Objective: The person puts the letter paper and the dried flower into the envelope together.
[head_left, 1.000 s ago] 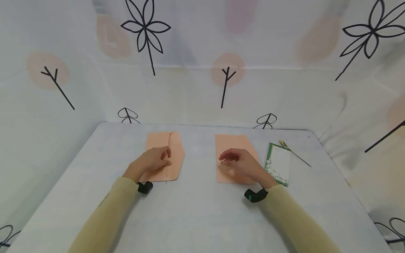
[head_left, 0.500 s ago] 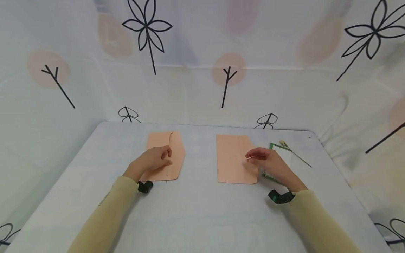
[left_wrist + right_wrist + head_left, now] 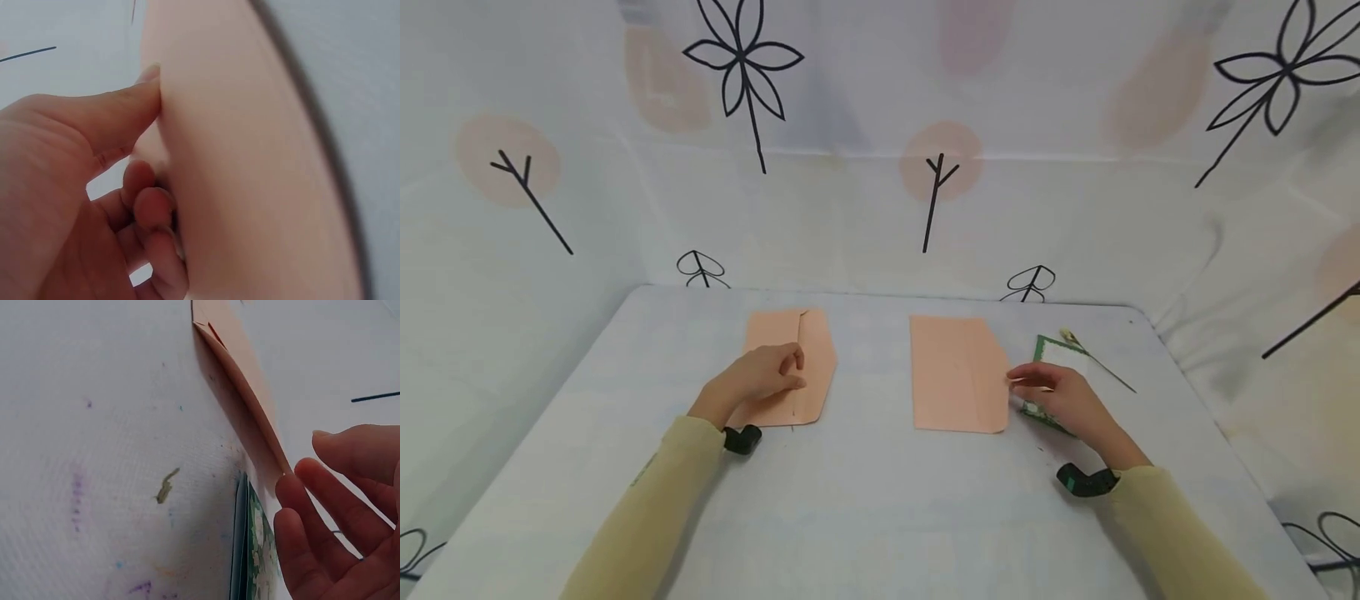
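Observation:
On the left of the table lies a peach envelope (image 3: 816, 362), its flap side up. My left hand (image 3: 756, 375) rests on it, thumb and fingertips touching the paper, as the left wrist view also shows. A second peach envelope (image 3: 947, 375) lies to its right, its flap pointing right. At that flap's edge are the fingertips of my right hand (image 3: 1071, 404), slightly bent and spread, with nothing held. Partly hidden under this hand is a white card with a green, leafy border (image 3: 1060, 354). The right wrist view shows the flap edge (image 3: 250, 403) raised slightly off the table.
A thin-stemmed flower (image 3: 1101, 365) lies across the card's upper right corner. Everything is on a white-covered table (image 3: 865, 517), with a patterned cloth (image 3: 842, 217) hanging behind and at the sides. Small coloured stains mark the cover.
My right hand has moved right, from over the middle of the right envelope to its flap edge, now covering part of the card. My left hand has stayed on the left envelope.

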Action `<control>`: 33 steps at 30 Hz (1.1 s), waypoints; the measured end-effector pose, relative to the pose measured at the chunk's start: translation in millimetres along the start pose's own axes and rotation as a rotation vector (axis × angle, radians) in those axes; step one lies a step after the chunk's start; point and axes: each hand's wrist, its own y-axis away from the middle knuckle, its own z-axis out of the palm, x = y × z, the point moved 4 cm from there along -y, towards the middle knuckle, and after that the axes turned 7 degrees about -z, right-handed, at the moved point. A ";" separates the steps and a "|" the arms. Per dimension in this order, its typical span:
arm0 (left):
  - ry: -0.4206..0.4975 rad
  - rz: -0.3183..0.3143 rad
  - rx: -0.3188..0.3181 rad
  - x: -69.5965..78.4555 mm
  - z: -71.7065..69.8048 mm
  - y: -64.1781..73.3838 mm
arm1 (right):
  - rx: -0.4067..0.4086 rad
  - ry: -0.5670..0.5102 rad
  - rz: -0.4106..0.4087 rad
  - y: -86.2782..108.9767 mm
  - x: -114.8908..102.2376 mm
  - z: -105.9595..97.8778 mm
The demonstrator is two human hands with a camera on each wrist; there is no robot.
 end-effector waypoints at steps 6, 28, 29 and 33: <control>-0.040 0.018 -0.026 7.0 -3.4 3.9 | 0.033 0.111 -0.105 2.5 -5.3 3.9; -0.071 0.094 0.051 37.0 -12.7 10.2 | -0.289 0.426 -0.306 9.8 -23.0 29.0; -0.069 0.106 0.050 41.7 -13.1 10.6 | -0.290 0.436 -0.310 10.2 -23.6 29.2; -0.050 0.156 0.032 58.5 -10.6 9.3 | -0.301 0.450 -0.325 11.8 -25.6 28.8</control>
